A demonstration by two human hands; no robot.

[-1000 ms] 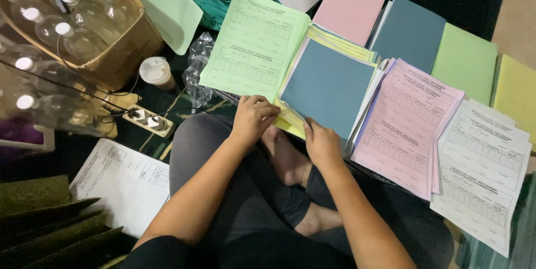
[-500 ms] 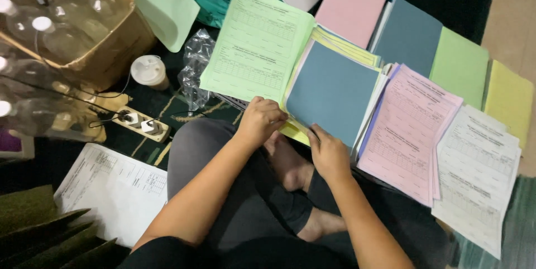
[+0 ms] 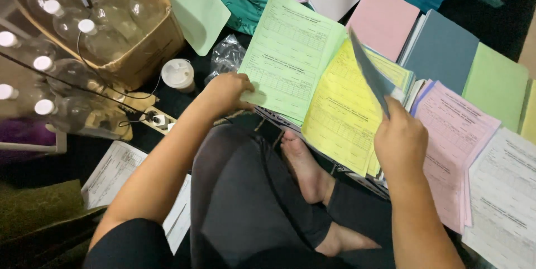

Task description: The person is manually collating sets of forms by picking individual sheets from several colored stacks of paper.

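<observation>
Leftmost, a cardboard box (image 3: 146,57) holds clear plastic bottles (image 3: 103,37) with white caps. Beside it the left hand (image 3: 226,93) pinches the lower corner of a thin green sheet (image 3: 290,57), printed with tables. Next lies a yellow sheet (image 3: 340,113), flat and uncovered. Then the right hand (image 3: 399,146) grips a stiff grey-blue cover (image 3: 371,76), lifted on edge beside pink sheets (image 3: 452,135).
</observation>
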